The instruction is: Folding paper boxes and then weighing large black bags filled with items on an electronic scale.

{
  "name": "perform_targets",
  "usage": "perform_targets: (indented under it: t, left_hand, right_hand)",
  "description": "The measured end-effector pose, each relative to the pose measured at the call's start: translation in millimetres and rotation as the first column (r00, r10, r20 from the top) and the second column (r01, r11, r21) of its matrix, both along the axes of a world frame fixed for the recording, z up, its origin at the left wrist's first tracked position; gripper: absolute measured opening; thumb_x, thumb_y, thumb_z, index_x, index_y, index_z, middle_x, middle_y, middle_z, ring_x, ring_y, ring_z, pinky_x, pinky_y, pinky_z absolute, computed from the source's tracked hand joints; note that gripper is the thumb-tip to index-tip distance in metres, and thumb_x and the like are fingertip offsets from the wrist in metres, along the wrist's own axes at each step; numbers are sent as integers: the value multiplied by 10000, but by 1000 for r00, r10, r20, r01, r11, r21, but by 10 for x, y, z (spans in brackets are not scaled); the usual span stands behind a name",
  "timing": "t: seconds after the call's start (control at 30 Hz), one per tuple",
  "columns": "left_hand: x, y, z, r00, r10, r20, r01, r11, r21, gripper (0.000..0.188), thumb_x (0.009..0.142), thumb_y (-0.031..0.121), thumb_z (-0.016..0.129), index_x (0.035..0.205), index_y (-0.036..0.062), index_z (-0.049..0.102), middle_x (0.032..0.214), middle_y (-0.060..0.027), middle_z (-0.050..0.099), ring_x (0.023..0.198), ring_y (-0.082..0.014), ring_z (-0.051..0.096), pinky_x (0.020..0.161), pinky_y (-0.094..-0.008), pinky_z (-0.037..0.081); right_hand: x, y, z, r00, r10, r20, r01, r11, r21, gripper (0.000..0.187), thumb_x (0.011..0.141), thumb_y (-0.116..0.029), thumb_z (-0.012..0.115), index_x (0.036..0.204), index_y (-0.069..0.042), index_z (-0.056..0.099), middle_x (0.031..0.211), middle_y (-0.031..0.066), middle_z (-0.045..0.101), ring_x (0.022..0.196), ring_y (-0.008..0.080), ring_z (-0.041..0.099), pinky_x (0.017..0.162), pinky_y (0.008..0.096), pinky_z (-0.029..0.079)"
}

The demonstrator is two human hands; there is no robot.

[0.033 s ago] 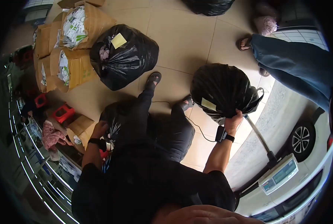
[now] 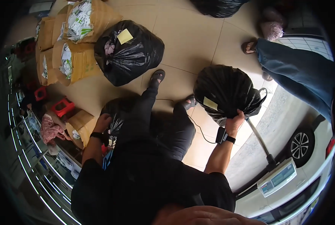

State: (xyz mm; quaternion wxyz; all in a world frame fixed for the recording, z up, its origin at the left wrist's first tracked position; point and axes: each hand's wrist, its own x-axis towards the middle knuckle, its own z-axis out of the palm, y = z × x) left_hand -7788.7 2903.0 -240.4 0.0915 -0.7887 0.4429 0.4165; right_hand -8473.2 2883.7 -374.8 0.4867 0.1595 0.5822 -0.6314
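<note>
My right hand [image 2: 234, 122] is closed round the gathered neck of a full black plastic bag [image 2: 222, 88], which has a pale yellow note on its side. A loop of plastic sticks out at the bag's right. My left hand [image 2: 104, 122] has its fingers curled beside another black plastic bag [image 2: 117, 123], partly hidden by my leg. Whether those fingers grip this bag's plastic is hidden. Farther off on the floor, at the left, stands a third full black bag [image 2: 132, 56] with a yellow note [image 2: 124, 36] and something pinkish showing at its opening.
Open cartons [image 2: 85, 71] of white and green packets stand at the far left. A scale display [image 2: 278, 177] on a metal pole [image 2: 259, 139] is at my right, near a white car [image 2: 313, 170]. Someone's legs in blue trousers [image 2: 293, 62] are at right. A red stool [image 2: 62, 107] stands left.
The view has shifted slightly. My left hand has risen a little beside the bag there. My right hand keeps its hold on the bag neck. At the left, the person in the patterned top has shifted posture.
</note>
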Motion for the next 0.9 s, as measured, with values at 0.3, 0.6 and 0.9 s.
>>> perform_targets:
  t: [0.3, 0.6, 0.9]
  left_hand:
    - [-1944, -881, 258, 761, -295, -578, 3, 892, -452, 659, 813, 109, 713, 1394, 41, 410, 1305, -195, 515, 1174, -295, 551, 999, -379, 445]
    - [-1481, -463, 992, 927, -305, -217, -25, 528, -849, 559, 646, 134, 755, 1169, 46, 577, 1100, -151, 575, 1026, -343, 562, 921, -434, 457]
    - [44, 67, 596, 905, 419, -76, -278, 446, -851, 171, 762, 22, 641, 932, 39, 633, 846, -158, 645, 818, -409, 611, 670, -458, 489]
  right_hand:
    - [1880, -736, 2004, 930, 318, -182, -309, 948, 76, 372, 765, 24, 499, 1124, 67, 587, 1074, 138, 637, 980, 277, 622, 888, 376, 514]
    - [3680, -623, 2866, 254, 909, -331, -967, 228, -116, 339, 792, 34, 557, 1127, 25, 608, 1006, 66, 655, 916, 140, 606, 798, 282, 485]
    - [6082, -1135, 2408, -292, 738, -608, -919, -392, -34, 324, 796, -132, 653, 1055, -27, 488, 851, 225, 647, 825, 438, 626, 695, 493, 478]
